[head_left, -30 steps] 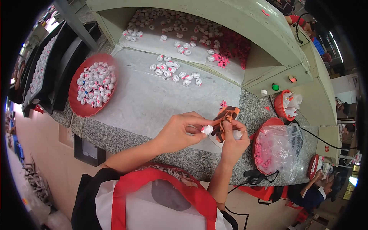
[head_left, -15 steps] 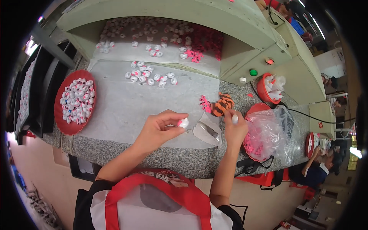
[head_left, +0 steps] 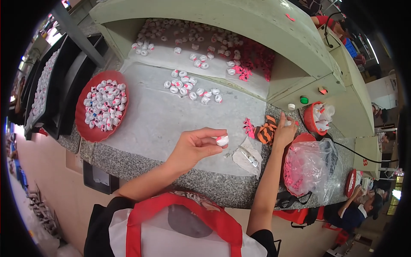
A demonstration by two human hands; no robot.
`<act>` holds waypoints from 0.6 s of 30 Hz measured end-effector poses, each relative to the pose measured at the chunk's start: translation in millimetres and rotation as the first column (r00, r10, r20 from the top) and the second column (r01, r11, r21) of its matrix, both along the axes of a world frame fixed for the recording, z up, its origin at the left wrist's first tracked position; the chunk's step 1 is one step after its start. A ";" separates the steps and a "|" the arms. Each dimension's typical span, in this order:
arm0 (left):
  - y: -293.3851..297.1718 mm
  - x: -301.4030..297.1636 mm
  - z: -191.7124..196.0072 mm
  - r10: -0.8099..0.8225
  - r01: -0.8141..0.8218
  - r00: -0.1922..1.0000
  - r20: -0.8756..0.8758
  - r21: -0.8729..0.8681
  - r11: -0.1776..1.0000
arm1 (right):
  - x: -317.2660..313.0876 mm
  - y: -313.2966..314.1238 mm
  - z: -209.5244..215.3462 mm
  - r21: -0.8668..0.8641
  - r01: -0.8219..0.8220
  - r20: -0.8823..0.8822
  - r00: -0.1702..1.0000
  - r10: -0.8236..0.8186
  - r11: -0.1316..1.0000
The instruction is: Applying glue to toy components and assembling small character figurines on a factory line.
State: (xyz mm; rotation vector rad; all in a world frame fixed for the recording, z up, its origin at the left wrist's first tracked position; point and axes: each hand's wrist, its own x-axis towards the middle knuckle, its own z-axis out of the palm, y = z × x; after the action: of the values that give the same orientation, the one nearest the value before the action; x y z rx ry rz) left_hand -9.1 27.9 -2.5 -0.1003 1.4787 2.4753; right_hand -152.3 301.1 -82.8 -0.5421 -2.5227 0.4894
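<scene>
Left hand (head_left: 195,147): a small white cap with a pink top (head_left: 222,140) is pinched in its grip, above the counter (head_left: 145,124).
Right hand (head_left: 284,133): a small white piece (head_left: 288,123) is held in its closed grip, right of the orange striped tool (head_left: 266,129).

Right hand (head_left: 284,133) hides what its fingertips pinch; bag (head_left: 309,169) contents blurred

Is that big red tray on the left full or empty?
Full. The red tray is heaped almost rim to rim with small white caps, a few showing pink or blue; only its red edge shows.
</scene>
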 end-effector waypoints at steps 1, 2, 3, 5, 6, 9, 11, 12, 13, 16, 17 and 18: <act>-0.9 -1.2 1.9 -0.008 0.008 1.000 -0.010 -0.019 1.000 | -2.9 0.5 0.7 -0.020 0.001 0.011 1.000 -0.001 1.000; -1.1 -2.6 1.1 -0.004 0.004 1.000 -0.009 -0.018 1.000 | -5.6 1.2 1.2 -0.040 0.004 0.022 1.000 -0.003 0.999; -0.9 -4.0 -0.4 0.017 -0.017 0.999 -0.045 -0.015 1.000 | -8.1 2.8 -0.7 -0.039 0.001 0.022 1.000 0.000 0.999; 0.1 -7.6 -1.3 0.035 -0.037 0.995 -0.094 -0.009 0.999 | -11.6 8.9 -5.0 -0.085 -0.026 0.061 0.998 0.031 0.996; 0.3 -10.2 -0.7 0.036 -0.038 0.994 -0.104 -0.015 0.999 | -12.1 11.0 -6.6 -0.084 -0.025 0.052 0.998 0.030 0.996; -0.9 -10.7 7.9 0.034 -0.046 0.995 -0.096 -0.120 0.992 | 5.1 7.1 15.3 -0.118 -0.059 0.025 0.998 0.062 0.991; -2.0 -12.7 -0.6 0.119 -0.124 0.989 -0.093 -0.054 0.991 | 33.4 -17.6 36.4 -0.022 -0.044 0.037 0.998 0.045 0.999; -1.9 -14.6 -5.5 0.104 -0.104 0.995 -0.003 -0.019 0.994 | 48.9 -15.7 49.4 0.011 -0.044 0.083 0.996 0.043 0.999; -4.2 -14.3 -8.0 0.100 -0.101 0.995 0.022 0.042 0.994 | 60.1 -17.4 67.0 0.021 -0.142 0.018 0.990 0.142 0.990; -15.6 -20.6 -23.1 0.029 -0.037 0.999 0.032 0.291 0.956 | 76.0 -32.1 148.5 -0.045 -0.432 -0.225 0.883 0.412 0.901; -19.4 -26.1 -20.7 0.003 0.003 1.000 -0.019 0.300 0.954 | 81.1 -35.5 184.0 0.002 -0.477 -0.330 0.830 0.450 0.879; -26.4 -24.5 -19.1 0.045 -0.048 0.999 0.017 0.375 0.926 | 81.1 -44.1 225.6 0.043 -0.537 -0.409 0.760 0.505 0.842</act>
State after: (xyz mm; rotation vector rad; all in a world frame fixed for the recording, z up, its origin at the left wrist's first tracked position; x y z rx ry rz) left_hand -33.5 1.4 -21.5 -0.0728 0.9812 2.7420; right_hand -71.2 257.0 142.8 0.2531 -2.2193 0.8114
